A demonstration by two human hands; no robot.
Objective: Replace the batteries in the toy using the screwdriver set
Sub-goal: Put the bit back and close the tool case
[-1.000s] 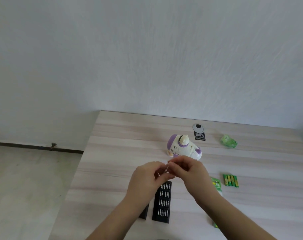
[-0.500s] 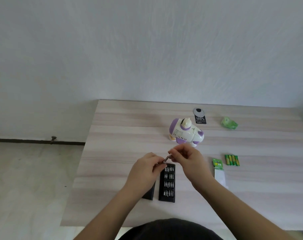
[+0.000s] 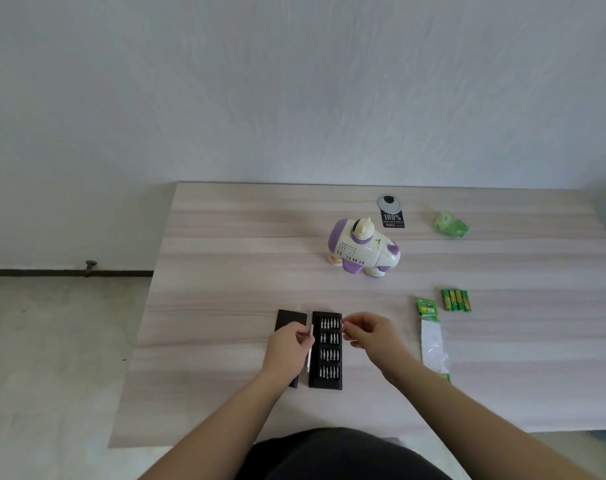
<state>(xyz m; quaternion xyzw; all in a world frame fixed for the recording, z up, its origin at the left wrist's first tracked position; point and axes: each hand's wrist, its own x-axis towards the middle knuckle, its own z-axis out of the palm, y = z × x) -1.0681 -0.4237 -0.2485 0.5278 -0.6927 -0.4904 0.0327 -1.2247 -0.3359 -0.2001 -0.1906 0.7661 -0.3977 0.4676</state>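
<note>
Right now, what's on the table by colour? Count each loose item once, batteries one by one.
Green: 6, four batteries, wrapper, pack card
Black: 3, bit tray, lid, tag
White and purple: 1, toy
Total: 10

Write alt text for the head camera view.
A person's left hand grips a silver screwdriver handle while the right hand pinches a small bit over an open black bit case. A white-and-purple toy and green batteries sit farther back on the wooden table.
</note>
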